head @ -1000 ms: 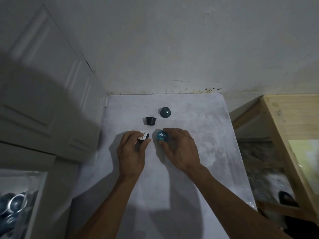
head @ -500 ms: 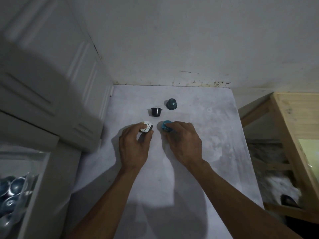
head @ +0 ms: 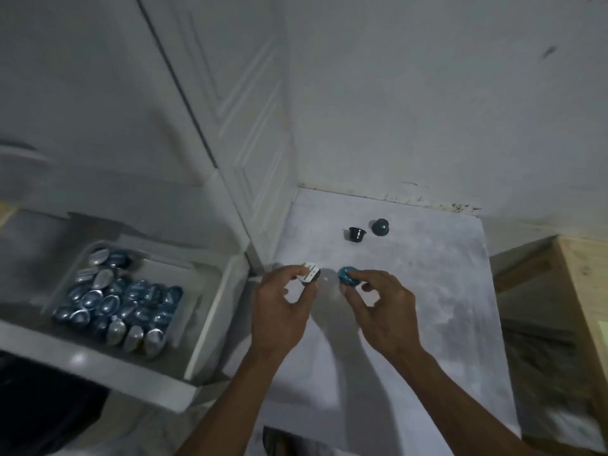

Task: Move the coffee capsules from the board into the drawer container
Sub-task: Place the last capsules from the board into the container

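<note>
My left hand (head: 279, 307) pinches a black capsule with a white foil lid (head: 310, 273), lifted a little above the white board (head: 427, 291). A teal capsule (head: 347, 275) is pinched by my right hand (head: 378, 307) beside it. Two more capsules stay on the board farther back: a black capsule (head: 357, 233) standing with its mouth up and a dark teal capsule (head: 381, 227) to its right. At the left, the open white drawer container (head: 210, 324) holds several blue and silver capsules (head: 118, 301).
A white panelled cabinet door (head: 230, 126) stands between the drawer and the board. A white wall rises behind the board. A wooden frame (head: 579, 291) stands at the right, past the board's edge. Dark space lies below the drawer at the lower left.
Both hands have lifted their capsules off the board and shifted slightly left. My view has swung left, so the open drawer with its capsules has come into view.
</note>
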